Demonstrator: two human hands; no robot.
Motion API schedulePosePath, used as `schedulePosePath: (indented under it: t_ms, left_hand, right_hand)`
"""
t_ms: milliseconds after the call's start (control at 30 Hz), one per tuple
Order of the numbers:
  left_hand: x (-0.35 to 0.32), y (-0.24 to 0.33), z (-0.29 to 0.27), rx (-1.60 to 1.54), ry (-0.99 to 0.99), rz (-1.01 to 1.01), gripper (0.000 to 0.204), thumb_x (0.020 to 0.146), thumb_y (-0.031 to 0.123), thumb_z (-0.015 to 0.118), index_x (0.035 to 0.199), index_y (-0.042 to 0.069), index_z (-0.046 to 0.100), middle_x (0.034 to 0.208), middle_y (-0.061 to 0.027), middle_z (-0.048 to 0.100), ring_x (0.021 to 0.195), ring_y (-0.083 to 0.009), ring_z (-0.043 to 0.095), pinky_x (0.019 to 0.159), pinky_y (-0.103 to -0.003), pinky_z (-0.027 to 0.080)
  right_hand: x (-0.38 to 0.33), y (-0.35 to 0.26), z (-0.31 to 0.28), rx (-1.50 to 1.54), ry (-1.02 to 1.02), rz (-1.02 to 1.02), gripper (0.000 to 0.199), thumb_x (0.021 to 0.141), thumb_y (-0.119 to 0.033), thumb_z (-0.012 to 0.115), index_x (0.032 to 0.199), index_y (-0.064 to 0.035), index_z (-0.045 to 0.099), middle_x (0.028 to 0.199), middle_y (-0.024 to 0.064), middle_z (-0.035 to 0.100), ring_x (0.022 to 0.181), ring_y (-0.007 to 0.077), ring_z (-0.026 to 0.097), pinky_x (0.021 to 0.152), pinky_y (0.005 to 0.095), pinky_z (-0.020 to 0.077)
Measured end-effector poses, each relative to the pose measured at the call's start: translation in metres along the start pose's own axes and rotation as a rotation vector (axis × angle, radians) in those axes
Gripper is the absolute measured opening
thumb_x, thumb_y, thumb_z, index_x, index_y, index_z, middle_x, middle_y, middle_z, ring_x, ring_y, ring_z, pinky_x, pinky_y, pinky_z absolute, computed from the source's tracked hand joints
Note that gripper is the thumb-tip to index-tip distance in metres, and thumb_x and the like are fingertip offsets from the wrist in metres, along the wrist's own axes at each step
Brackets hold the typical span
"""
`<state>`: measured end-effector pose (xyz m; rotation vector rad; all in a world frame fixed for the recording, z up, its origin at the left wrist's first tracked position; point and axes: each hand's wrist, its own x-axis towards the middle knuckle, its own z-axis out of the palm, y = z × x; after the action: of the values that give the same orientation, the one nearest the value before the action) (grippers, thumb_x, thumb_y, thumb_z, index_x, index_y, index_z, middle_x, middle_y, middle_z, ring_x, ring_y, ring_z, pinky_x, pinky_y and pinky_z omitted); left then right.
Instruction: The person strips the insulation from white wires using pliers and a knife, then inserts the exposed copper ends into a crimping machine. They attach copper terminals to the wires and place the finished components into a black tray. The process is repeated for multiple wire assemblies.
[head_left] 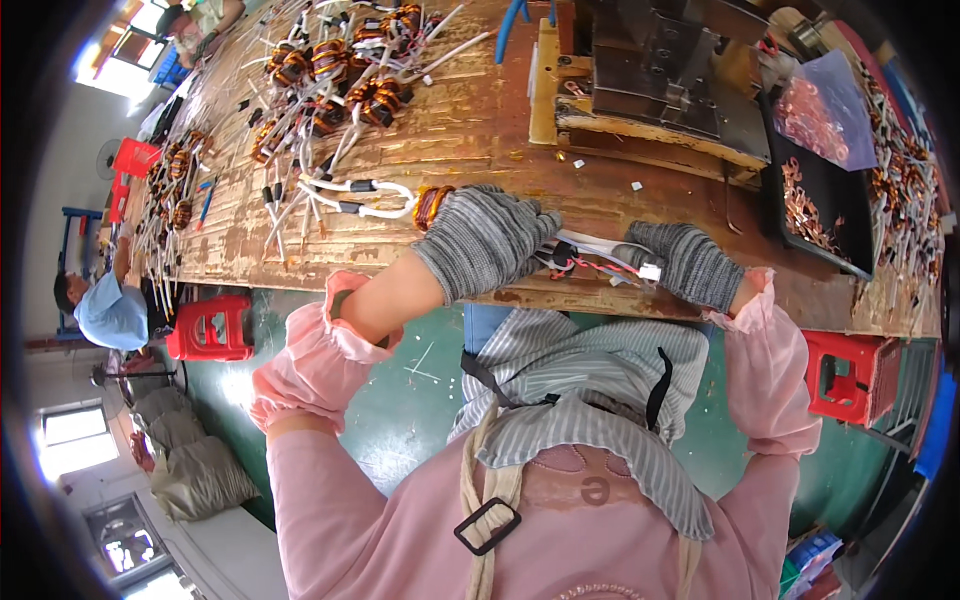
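Observation:
Both my hands wear grey knit gloves and sit above the near edge of the worktable (440,150). My left hand (490,240) is closed around the white leads of a copper-wound toroidal coil (432,206). The coil shows just beyond its wrist side, and more white sleeved leads (360,195) with black tubing run left from it. Stretched between my hands are white wires (600,246) and a twisted red and black pair (600,267). At my right hand (692,262), closed on the white wire ends, a small white connector (650,271) shows by the fingertips.
Several wound coils (330,65) lie piled at the far left. A dark metal press fixture (670,80) stands beyond my right hand. Right of it are a black tray (815,215) with copper pieces and a plastic bag (825,110). Red stools (212,328) and a person (110,305) are left.

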<state>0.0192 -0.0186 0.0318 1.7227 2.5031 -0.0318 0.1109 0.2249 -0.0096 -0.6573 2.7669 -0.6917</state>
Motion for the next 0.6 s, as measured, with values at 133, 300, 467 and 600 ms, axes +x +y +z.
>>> schedulePosePath:
  t_ms: [133,300,467,600]
  left_hand:
    - [0.006,0.002,0.001,0.093,-0.051,-0.008,0.033,0.07,0.025,0.06,0.1,0.013,0.056,0.08,-0.0059,0.057,0.073,-0.0246,0.058,0.065,-0.036,0.045]
    - [0.009,0.011,-0.003,0.083,0.006,-0.003,0.033,0.07,0.025,0.061,0.101,0.015,0.058,0.082,-0.0071,0.058,0.074,-0.0243,0.058,0.066,-0.036,0.045]
    - [0.015,0.008,0.0,0.135,-0.046,-0.018,0.034,0.069,0.025,0.062,0.102,0.014,0.059,0.081,-0.0068,0.058,0.073,-0.025,0.057,0.065,-0.037,0.045]
    - [0.02,0.009,-0.002,0.095,0.0,-0.009,0.034,0.068,0.024,0.062,0.1,0.012,0.059,0.081,-0.0079,0.057,0.073,-0.0258,0.057,0.065,-0.038,0.045]
  right_hand:
    - [-0.008,0.007,0.013,-0.301,0.183,-0.154,0.023,0.085,-0.022,0.046,0.103,-0.0107,0.055,0.091,0.012,0.055,0.081,0.0299,0.056,0.066,0.0386,0.0466]
    - [-0.013,0.035,0.038,0.024,0.295,-0.316,0.027,0.081,-0.014,0.048,0.107,-0.0096,0.053,0.092,0.0147,0.054,0.079,0.0319,0.057,0.066,0.0407,0.0471]
    - [-0.024,0.011,0.028,-0.147,0.278,-0.008,0.031,0.088,-0.033,0.042,0.102,-0.0095,0.056,0.086,0.0164,0.059,0.074,0.0308,0.06,0.062,0.0418,0.0477]
    - [-0.031,-0.019,-0.004,-0.086,0.091,0.422,0.044,0.087,-0.049,0.037,0.093,-0.012,0.061,0.073,0.0121,0.062,0.066,0.0305,0.06,0.059,0.0397,0.0478]
